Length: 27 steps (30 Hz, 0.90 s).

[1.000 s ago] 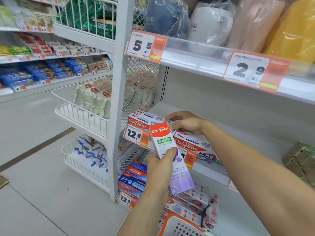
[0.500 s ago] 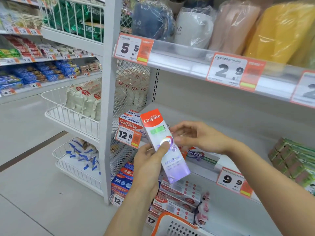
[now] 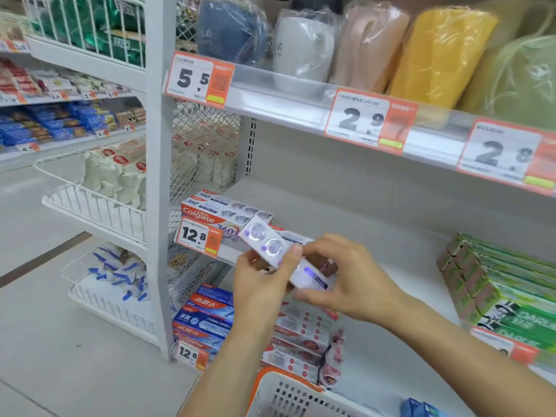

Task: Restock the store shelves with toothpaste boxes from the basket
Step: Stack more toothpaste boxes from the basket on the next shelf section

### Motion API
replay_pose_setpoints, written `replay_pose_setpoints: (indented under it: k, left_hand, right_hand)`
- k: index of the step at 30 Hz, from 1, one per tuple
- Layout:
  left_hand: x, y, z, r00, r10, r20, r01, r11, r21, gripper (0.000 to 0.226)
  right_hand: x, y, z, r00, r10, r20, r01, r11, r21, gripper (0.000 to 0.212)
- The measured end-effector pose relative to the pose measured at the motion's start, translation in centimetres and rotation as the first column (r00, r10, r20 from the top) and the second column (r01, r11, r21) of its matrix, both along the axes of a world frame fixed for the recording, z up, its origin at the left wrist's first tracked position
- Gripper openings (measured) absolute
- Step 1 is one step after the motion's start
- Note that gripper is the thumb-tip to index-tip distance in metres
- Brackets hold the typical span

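White metal store shelf (image 3: 346, 224), matte, mostly bare. Glossy white-and-purple toothpaste box (image 3: 281, 255), rectangular, tilted, was gripped by left hand (image 3: 261, 284) and right hand (image 3: 346, 281) before stacked Colgate boxes (image 3: 216, 213); perforated plastic basket (image 3: 288, 395) below.

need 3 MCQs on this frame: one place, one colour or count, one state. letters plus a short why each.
1. Where do the green boxes lie?
A. right end of the middle shelf
B. in the basket
C. top shelf

2. What colour is the basket rim?
A. blue
B. orange
C. black

3. The held toothpaste box is:
A. lying on the shelf
B. in the left hand only
C. gripped by both hands

Answers:
1 A: they are stacked at the frame's right on that shelf.
2 B: an orange edge tops the white walls.
3 C: the left hand and right hand both hold it off the shelf.
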State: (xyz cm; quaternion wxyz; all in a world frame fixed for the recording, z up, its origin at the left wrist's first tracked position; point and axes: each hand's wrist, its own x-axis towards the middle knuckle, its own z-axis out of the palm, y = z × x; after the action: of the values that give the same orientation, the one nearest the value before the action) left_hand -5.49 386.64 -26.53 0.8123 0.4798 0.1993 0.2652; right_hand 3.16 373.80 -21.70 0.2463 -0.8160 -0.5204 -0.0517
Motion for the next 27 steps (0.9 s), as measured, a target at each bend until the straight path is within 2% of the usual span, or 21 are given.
replay_pose_setpoints:
  k: [1, 3, 5, 6, 8, 9, 10, 12, 15, 17, 20, 21, 23, 25, 27]
  left_hand:
    - [0.0, 0.0, 0.0, 1.0, 0.013, 0.006, -0.013, 1.0, -0.005, 0.055]
    - [0.0, 0.1, 0.2, 0.999, -0.011, 0.04, 0.012, 1.0, -0.024, 0.045]
    - [0.0, 0.2, 0.8, 0.99, -0.07, 0.126, 0.076, 0.996, -0.044, 0.048]
    - [0.0, 0.2, 1.1, 0.979, -0.1, 0.178, 0.112, 0.992, -0.061, 0.05]
    - [0.1, 0.3, 1.5, 0.959, -0.141, 0.246, 0.165, 0.983, -0.082, 0.054]
    - [0.1, 0.4, 1.5, 0.954, -0.154, 0.258, 0.18, 0.98, -0.079, 0.054]
    - [0.2, 0.4, 1.5, 0.954, -0.163, 0.251, 0.185, 0.981, -0.065, 0.055]
    - [0.3, 0.5, 1.5, 0.966, -0.155, 0.206, 0.159, 0.987, -0.003, 0.051]
    - [0.6, 0.7, 1.3, 0.982, -0.094, 0.163, 0.085, 0.994, 0.063, 0.041]
    - [1.0, 0.7, 1.1, 0.984, -0.054, 0.171, 0.05, 0.998, 0.031, 0.045]
    - [1.7, 0.1, 1.1, 0.983, -0.009, 0.183, 0.014, 1.0, -0.025, 0.051]
    - [1.9, 0.0, 1.1, 0.983, 0.012, 0.185, -0.008, 1.0, -0.019, 0.049]
    - [2.2, -0.1, 1.3, 0.981, 0.021, 0.192, -0.03, 0.999, 0.043, 0.047]
    - [2.5, -0.2, 1.4, 0.986, -0.035, 0.163, 0.006, 0.985, 0.175, 0.065]
    - [2.5, -0.8, 1.4, 0.991, -0.106, 0.082, 0.069, 0.927, 0.369, 0.087]
  right_hand:
    - [0.0, -0.3, -0.1, 0.997, 0.038, -0.06, -0.037, 0.999, 0.005, 0.049]
    - [0.6, -1.1, 0.1, 0.953, 0.042, -0.299, -0.03, 0.999, 0.045, 0.043]
    - [1.7, -2.1, 0.5, 0.828, 0.005, -0.56, 0.034, 0.998, 0.059, 0.04]
    - [2.2, -2.7, 0.7, 0.727, -0.003, -0.686, 0.043, 0.998, 0.041, 0.041]
    - [3.0, -3.9, 0.7, 0.418, 0.018, -0.908, 0.002, 1.0, 0.02, 0.043]
    - [3.1, -4.3, 0.7, 0.272, 0.041, -0.961, -0.035, 0.999, 0.033, 0.044]
    - [3.1, -4.6, 0.7, 0.204, 0.062, -0.977, -0.063, 0.997, 0.05, 0.045]
    - [3.4, -4.9, 0.5, 0.233, 0.101, -0.967, -0.051, 0.994, 0.092, 0.045]
    - [4.5, -5.4, 0.7, 0.383, 0.14, -0.913, 0.098, 0.977, 0.191, 0.065]
    - [5.4, -5.8, 1.0, 0.509, 0.142, -0.849, 0.197, 0.941, 0.275, 0.079]
    - [6.3, -6.5, 1.6, 0.604, 0.138, -0.785, 0.263, 0.895, 0.36, 0.084]
    - [6.3, -6.7, 2.0, 0.637, 0.109, -0.763, 0.243, 0.911, 0.333, 0.081]
    - [6.2, -6.9, 2.5, 0.725, 0.004, -0.689, 0.165, 0.97, 0.18, 0.066]
    - [5.8, -6.4, 3.0, 0.783, -0.02, -0.621, 0.102, 0.99, 0.098, 0.059]
    - [5.2, -5.4, 3.6, 0.798, 0.044, -0.601, 0.052, 0.988, 0.142, 0.067]
